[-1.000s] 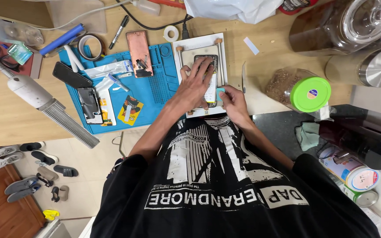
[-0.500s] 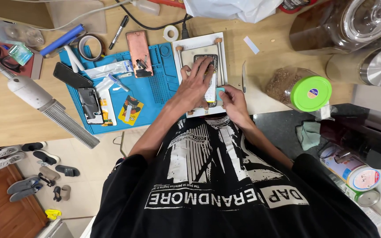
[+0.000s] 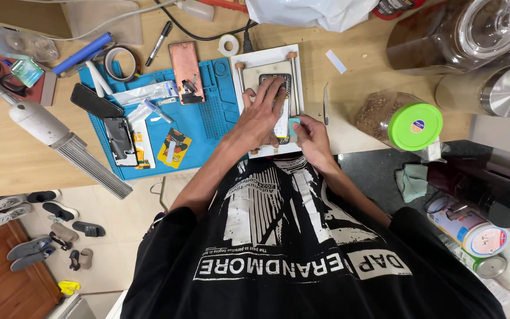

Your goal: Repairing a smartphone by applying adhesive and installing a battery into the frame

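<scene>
Pressing flat on a phone (image 3: 278, 109) clamped in a white jig (image 3: 265, 59), the left hand (image 3: 262, 115) spreads its fingers (image 3: 276, 90) open over the glass, palm low, holding the handset down rather than gripping it. The phone lies under those fingers, lengthwise between the jig's two metal rods (image 3: 293, 82), only its top edge and a strip of its right side showing. Just to the right, touching the phone's edge, the right hand (image 3: 309, 133) has its fingers closed in a pinch on a small teal pick (image 3: 294, 126), whose tip sits at the seam near the lower corner.

A handset like this looks light, thin and stiff, with a smooth slippery face and glass that would crack if bent or levered hard; the safe hold seems to be on the long side edges or flat across the face, as now, never by one corner. The pick looks thin and springy, best pinched close to its tip.

Left of the fingers lies a blue mat (image 3: 208, 118) strewn with a copper-coloured back plate (image 3: 185, 68), a dark opened phone (image 3: 119, 142) and a roll of tape (image 3: 119, 59). Right of them, on the table (image 3: 355, 82), stands a green-lidded jar (image 3: 402, 121).
</scene>
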